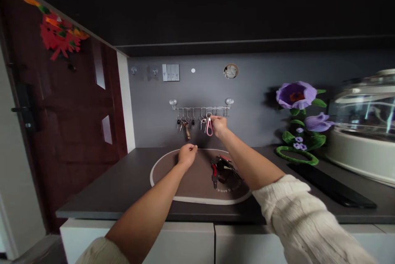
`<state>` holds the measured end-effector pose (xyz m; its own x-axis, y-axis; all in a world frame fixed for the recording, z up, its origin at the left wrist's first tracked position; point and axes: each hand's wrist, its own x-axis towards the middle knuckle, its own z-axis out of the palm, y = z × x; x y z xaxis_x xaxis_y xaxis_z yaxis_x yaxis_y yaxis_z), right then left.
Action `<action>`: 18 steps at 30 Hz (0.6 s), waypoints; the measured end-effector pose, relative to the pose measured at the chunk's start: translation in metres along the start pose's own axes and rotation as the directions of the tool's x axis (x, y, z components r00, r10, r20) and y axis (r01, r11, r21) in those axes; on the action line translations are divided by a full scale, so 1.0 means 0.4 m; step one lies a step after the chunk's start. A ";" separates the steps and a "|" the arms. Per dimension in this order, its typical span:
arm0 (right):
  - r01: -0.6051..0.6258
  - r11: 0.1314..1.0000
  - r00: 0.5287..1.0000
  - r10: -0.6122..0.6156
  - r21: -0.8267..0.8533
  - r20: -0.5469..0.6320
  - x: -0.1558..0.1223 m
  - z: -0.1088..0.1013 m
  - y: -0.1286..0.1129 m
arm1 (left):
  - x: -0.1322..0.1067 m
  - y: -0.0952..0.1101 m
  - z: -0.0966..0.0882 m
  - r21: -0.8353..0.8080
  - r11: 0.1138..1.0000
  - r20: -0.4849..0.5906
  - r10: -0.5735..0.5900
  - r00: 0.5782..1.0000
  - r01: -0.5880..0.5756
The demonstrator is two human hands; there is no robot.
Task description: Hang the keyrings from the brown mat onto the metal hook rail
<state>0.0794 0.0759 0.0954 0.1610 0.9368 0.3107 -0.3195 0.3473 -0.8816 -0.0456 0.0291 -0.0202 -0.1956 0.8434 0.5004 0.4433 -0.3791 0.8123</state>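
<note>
My right hand (219,126) is raised to the metal hook rail (200,108) on the grey wall. Its fingers pinch a keyring with a pink strap (209,127), whose ring is at one of the hooks; whether it hangs there on its own I cannot tell. Several bunches of keys (187,128) dangle from hooks to the left. Lower down, over the brown mat (173,175), my left hand (187,155) is closed with fingertips together, and what they may hold is too small to name. A pile of keys and red-handled tools (224,167) lies on the mat's right half.
A dark shelf (216,13) overhangs the counter (123,181). To the right stand purple felt flowers (296,94), a long black flat object (333,186) and a clear-topped white appliance (364,149). Light switches (170,72) are on the wall. At left is a dark red door (77,124).
</note>
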 end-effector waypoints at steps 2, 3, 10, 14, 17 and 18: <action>-0.012 1.000 1.000 0.012 0.006 -0.025 0.012 0.010 0.006 | -0.001 0.002 0.002 -0.007 1.000 0.005 -0.009 1.000 0.009; -0.018 1.000 0.999 0.018 0.004 -0.035 0.017 0.014 0.009 | -0.001 0.004 0.002 -0.011 1.000 0.005 -0.015 1.000 0.015; -0.059 0.998 0.995 0.057 -0.014 -0.078 0.030 0.022 0.030 | 0.003 0.003 0.004 -0.053 0.997 -0.010 -0.063 0.998 0.063; -0.052 0.998 0.996 0.051 -0.016 -0.080 0.033 0.018 0.042 | 0.007 -0.004 0.007 -0.054 0.997 -0.018 -0.054 0.998 0.053; -0.042 0.999 0.996 0.039 -0.033 -0.078 0.037 0.012 0.053 | 0.007 -0.003 0.005 -0.059 0.997 -0.019 -0.057 0.998 0.055; -0.038 0.998 0.996 0.034 -0.042 -0.079 0.039 0.010 0.056 | 0.007 -0.003 0.005 -0.060 0.997 -0.020 -0.056 0.998 0.054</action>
<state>0.0711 0.0985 0.0819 0.2236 0.9418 0.2509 -0.2857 0.3094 -0.9070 -0.0449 0.0325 -0.0203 -0.2372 0.8555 0.4602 0.3790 -0.3547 0.8547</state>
